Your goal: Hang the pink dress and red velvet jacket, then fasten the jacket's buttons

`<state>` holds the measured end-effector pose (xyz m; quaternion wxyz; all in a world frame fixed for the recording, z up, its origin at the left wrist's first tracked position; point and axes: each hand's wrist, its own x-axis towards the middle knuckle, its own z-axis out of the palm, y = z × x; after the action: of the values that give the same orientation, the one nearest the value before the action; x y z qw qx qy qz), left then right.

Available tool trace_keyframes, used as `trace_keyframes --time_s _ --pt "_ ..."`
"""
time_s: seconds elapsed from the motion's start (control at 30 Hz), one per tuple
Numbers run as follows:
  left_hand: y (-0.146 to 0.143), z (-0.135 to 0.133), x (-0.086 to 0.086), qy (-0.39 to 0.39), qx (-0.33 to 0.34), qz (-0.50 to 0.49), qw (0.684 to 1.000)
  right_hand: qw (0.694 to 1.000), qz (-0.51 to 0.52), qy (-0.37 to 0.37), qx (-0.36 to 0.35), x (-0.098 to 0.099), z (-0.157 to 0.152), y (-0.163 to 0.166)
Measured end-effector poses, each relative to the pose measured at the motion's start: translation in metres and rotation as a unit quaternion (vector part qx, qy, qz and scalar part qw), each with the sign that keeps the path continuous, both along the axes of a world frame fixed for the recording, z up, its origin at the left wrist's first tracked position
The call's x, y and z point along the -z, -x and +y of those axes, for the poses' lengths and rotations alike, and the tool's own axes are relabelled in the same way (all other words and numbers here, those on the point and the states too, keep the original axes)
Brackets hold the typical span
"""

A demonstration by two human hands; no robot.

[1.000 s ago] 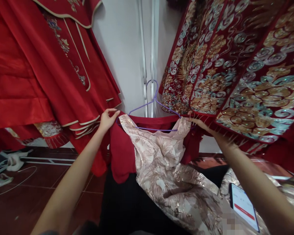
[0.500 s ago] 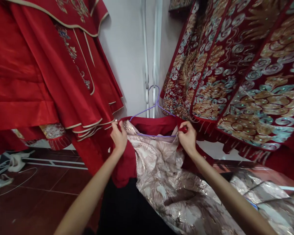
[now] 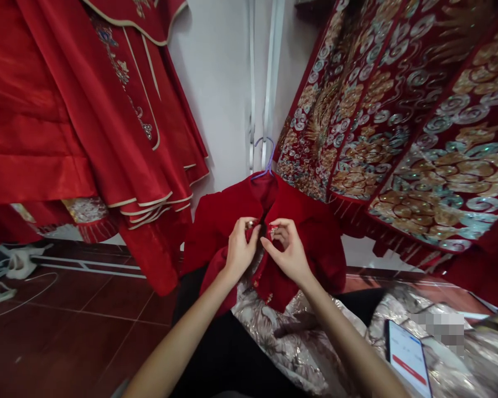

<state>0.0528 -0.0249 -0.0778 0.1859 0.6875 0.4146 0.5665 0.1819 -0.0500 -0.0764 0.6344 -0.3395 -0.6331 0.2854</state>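
Observation:
A red jacket (image 3: 228, 204) sits on a purple hanger (image 3: 269, 166), over a pale metallic floral garment (image 3: 269, 334). My left hand (image 3: 241, 249) is closed on one front edge of the jacket near the neck; a small shiny piece shows at its fingertips. My right hand (image 3: 286, 251) has its fingers curled around the opposite front edge, by a small gold-coloured fastener (image 3: 273, 228). The two edges stand slightly apart. Lower on the jacket front are more gold-coloured fasteners (image 3: 269, 298).
Red garments (image 3: 149, 166) hang at left and a sequined red garment (image 3: 398, 138) at right. White poles (image 3: 269, 72) stand behind the hanger. A phone (image 3: 409, 356) with a lit screen lies on shiny fabric at lower right. White shoes (image 3: 20, 265) are at far left.
The red jacket now covers the hanger and the top of the floral garment. Both hands have moved inward from the shoulders to the front edges. A phone has come into view.

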Motion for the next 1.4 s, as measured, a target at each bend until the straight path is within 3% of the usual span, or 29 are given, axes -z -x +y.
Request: trace_keyframes --time_s 0.17,0.3,0.83,1.1,1.4 --pt "0.001 -0.004 0.006 0.025 0.077 -0.087 0.993 1.000 -0.020 0.011 -0.006 0.004 0.002 -0.009" --pt "0.001 -0.005 0.003 0.059 0.092 -0.111 0.988 0.997 -0.065 -0.012 0.031 0.005 0.006 -0.015" --pt "0.007 -0.001 -0.036 -0.019 0.085 0.176 0.981 0.975 -0.160 -0.075 0.135 -0.012 0.011 -0.023" --pt "0.002 0.001 -0.055 -0.052 0.051 0.306 0.949 0.986 -0.139 -0.028 0.089 -0.017 0.012 -0.031" --pt "-0.004 -0.006 -0.061 -0.050 0.041 0.308 0.949 0.998 -0.053 0.023 0.035 -0.015 0.014 -0.039"
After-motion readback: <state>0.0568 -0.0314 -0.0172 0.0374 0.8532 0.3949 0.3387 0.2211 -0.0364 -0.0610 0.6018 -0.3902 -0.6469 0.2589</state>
